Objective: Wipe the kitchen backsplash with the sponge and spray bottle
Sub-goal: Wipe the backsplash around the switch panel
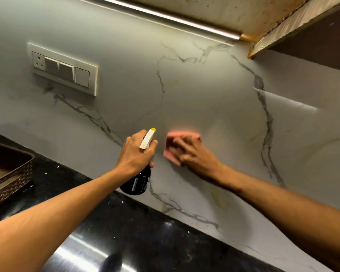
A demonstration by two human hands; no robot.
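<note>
Left hand: my left hand (134,152) is wrapped round the neck of the bottle (137,181), fingers curled tight under the spray head.
Bottle: dark body, white spray head with a yellow tip, tilted a little. The tip points at the backsplash (204,95), just left of the sponge. The base hangs low by the seam where the surface meets the wall; I cannot tell whether it touches.
Right hand: my right hand (194,156) lies with its fingers spread over the sponge (172,146), pressing it against the backsplash. This hand is blurred.
Sponge: pink, also blurred, flat against the wall under my fingers, near the bottle's tip but apart from it.
Hands: near each other, not touching, each with its own thing.
Backsplash: pale marble look with dark veins.
Switch plate: a switch plate (63,68) sits on the wall up and to the left.
Surface: black, glossy and speckled (126,222), running along below the wall.
Basket: a brown woven basket (10,173) stands on the surface at far left.
Overhead: a light strip (165,15) runs under the cabinet (243,14).
</note>
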